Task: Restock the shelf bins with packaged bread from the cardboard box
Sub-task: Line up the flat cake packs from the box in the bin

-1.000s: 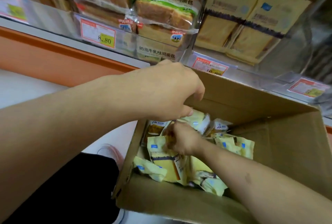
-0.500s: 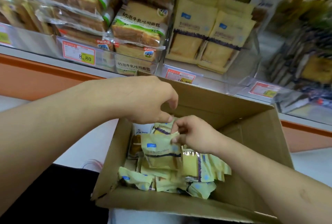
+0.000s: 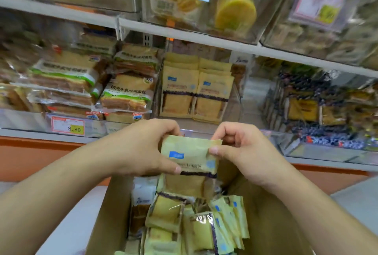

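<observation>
Shop shelves (image 3: 184,35) are standing behind. Both hands, left (image 3: 141,148) and right (image 3: 243,152), are pinching one pack (image 3: 190,162) above the box (image 3: 266,213). Many packs are still waiting inside; the bin (image 3: 196,91) looks half full.

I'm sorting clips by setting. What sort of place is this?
Most likely a shop's bread aisle: clear shelf bins of packaged bread, price tags on their fronts, and a cardboard box of stock below.

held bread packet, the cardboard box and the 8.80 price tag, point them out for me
held bread packet (image 3: 189,157), head view, on its yellow upper panel beside the blue label
cardboard box (image 3: 272,220), head view, on its bare inner right wall
8.80 price tag (image 3: 68,125), head view, on the tag's middle
</observation>
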Motion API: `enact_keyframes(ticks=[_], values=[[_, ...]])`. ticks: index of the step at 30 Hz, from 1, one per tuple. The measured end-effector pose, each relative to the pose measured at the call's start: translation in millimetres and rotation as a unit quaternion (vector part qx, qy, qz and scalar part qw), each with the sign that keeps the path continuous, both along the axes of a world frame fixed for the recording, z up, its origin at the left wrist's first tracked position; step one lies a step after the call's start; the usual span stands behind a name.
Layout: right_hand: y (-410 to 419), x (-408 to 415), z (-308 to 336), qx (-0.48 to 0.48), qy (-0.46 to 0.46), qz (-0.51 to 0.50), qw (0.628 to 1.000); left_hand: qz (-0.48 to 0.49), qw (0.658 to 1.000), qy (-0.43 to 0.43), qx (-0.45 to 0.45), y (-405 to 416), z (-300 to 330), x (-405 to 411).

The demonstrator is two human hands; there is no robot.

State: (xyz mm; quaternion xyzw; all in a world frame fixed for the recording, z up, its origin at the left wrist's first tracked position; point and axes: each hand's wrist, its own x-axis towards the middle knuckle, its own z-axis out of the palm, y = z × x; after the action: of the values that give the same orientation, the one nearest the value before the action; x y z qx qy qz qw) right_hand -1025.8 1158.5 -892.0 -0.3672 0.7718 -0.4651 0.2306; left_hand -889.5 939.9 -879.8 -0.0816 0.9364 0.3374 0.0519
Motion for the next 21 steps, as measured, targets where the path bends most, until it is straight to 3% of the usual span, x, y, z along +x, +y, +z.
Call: enact_keyframes(ticks=[7,13,17,21], values=[[5.8,4.0,21.1,-0.076,0.038,-0.048,0.995,0.076,0.991,0.108,0.002,8.1,14.8,0.7],[2.4,-1.0,33.3,-0.001,0.194,-0.042,0.980,0.107,0.968,0.228,0.001,2.9,43.2,-7.8],[-14.7,-13.1,45.8,-0.083,0.245,-0.067,0.964,0.108,0.951,0.290,0.014,-2.1,60.0,-21.7],[-34.6,-36.1,45.8,-0.129,0.235,-0.085,0.960,0.119,0.941,0.318,0.005,-14.5,64.3,-38.5]])
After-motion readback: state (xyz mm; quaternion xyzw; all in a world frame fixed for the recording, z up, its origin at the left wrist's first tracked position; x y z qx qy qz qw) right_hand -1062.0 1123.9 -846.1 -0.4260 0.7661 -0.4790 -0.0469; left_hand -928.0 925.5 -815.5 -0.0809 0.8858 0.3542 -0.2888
